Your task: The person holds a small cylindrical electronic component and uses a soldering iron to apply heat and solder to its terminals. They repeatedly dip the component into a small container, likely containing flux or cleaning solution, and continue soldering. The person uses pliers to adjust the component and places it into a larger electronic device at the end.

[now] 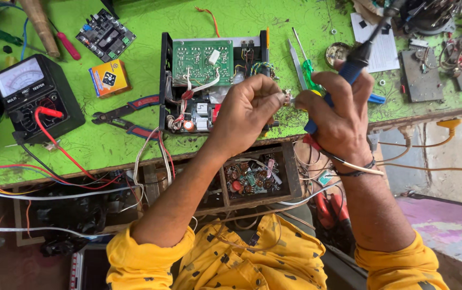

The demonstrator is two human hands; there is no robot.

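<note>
Far left on the green tabletop [134, 142]: an analogue meter [32, 94] with red lead, a small orange box [109, 78], red-handled cutters [126, 118]. Centre: an opened black chassis [212, 80] with green circuit board exposed. Just in front of it, left hand [247, 110] pinched shut on a small metal connector [287, 98], held above the tabletop edge. Right hand [341, 115] clamped on a blue-handled soldering iron [357, 64], tip hidden near the connector. Risks, as judged: hot tip so close to pinching fingertips, likely to burn skin on a slip; iron's cord [349, 164] draped over the wrist, liable to snag; loose wires below the open drawer [252, 177], easily caught.
</note>
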